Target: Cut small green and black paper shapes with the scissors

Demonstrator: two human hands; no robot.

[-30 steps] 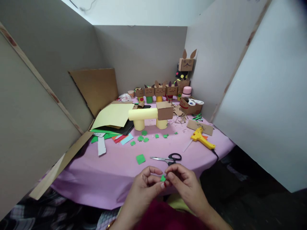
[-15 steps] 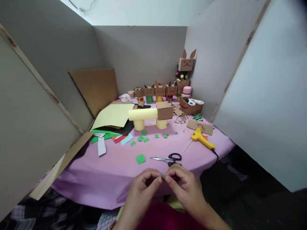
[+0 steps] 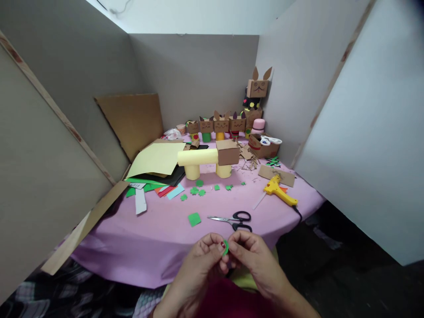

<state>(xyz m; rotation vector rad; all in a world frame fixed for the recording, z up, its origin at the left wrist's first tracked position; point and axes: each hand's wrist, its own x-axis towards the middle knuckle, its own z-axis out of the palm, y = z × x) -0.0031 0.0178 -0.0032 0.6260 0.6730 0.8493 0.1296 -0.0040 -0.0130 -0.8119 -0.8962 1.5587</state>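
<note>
My left hand (image 3: 202,260) and my right hand (image 3: 251,258) meet just in front of the table's near edge. Both pinch one small green foam piece (image 3: 225,247) between their fingertips; it is bent into a curve. Black-handled scissors (image 3: 233,218) lie shut on the pink tablecloth (image 3: 159,238) just beyond my hands. A green foam square (image 3: 194,219) lies left of the scissors. Several small green cut-outs (image 3: 194,191) are scattered in front of a yellow tube figure with a brown box head (image 3: 208,162).
A yellow glue gun (image 3: 280,191) lies at the right with its cord over the edge. Coloured sheets (image 3: 155,170) are stacked at the left. Several small box-headed figures (image 3: 218,126) stand at the back, with a cardboard tray (image 3: 263,145) holding white scissors. Grey partition boards (image 3: 49,145) surround the table.
My hands stayed together at the table edge while the fingers reworked the green piece, which now shows as a bent curve rather than a flat scrap.
</note>
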